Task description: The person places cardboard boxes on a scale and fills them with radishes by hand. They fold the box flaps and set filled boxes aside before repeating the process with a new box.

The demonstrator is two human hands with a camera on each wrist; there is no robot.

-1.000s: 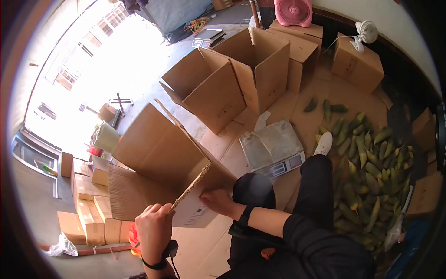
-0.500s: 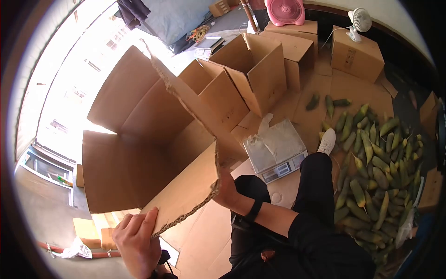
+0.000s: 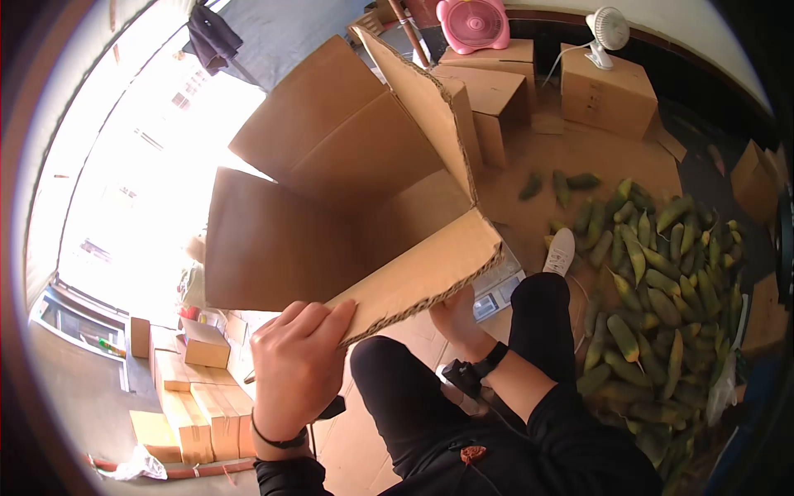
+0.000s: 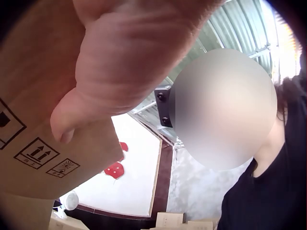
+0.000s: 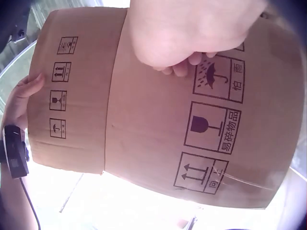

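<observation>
L grip [image 3: 302, 364] curled tight over cardboard box [image 3: 331, 190] flap edge; R grip [image 3: 455, 318] curled on box's printed underside, holding it up

Past the left hand [image 3: 298, 368], which grips the flap's edge, the cardboard box [image 3: 331, 174] hides most of the floor from us. The thumb under that flap is out of our sight. The right hand [image 3: 455, 316] grips the box from below, its fingers hidden behind the board. Just beyond that grip we see only a corner of the scale [image 3: 499, 287]; its display is too small to read. Further right of the grip, the pile of green produce [image 3: 653, 281] is cut by the dark lens rim, and we cannot tell its kind. In both wrist views each hand is cut off by the top edge.
</observation>
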